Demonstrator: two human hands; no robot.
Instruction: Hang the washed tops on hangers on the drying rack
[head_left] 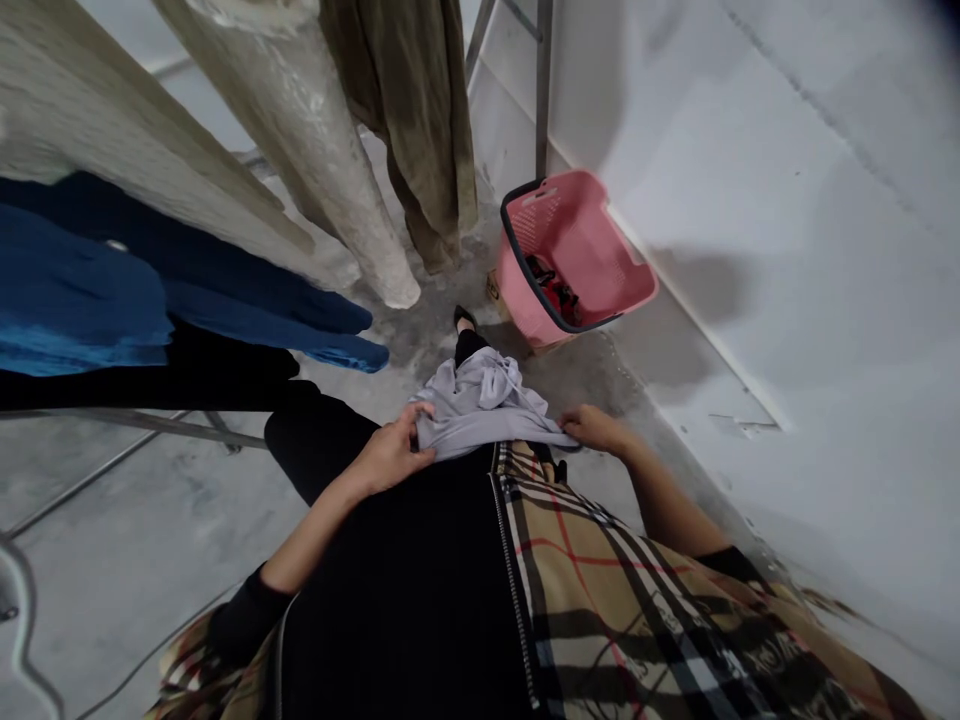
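A pale grey garment [480,405] hangs in front of my waist, stretched between both hands. My left hand [394,452] pinches its left edge, fingers curled over the cloth. My right hand [596,428] grips the right edge, close to my checked jacket [600,580]. The cloth bunches and droops toward the floor, above my black shoe [465,318].
A pink laundry basket [592,240] with dark and red items inside stands on the concrete floor by the white wall. Blue [112,290], beige [322,150] and olive [420,110] garments hang on a metal drying rack [150,425] to my left and ahead.
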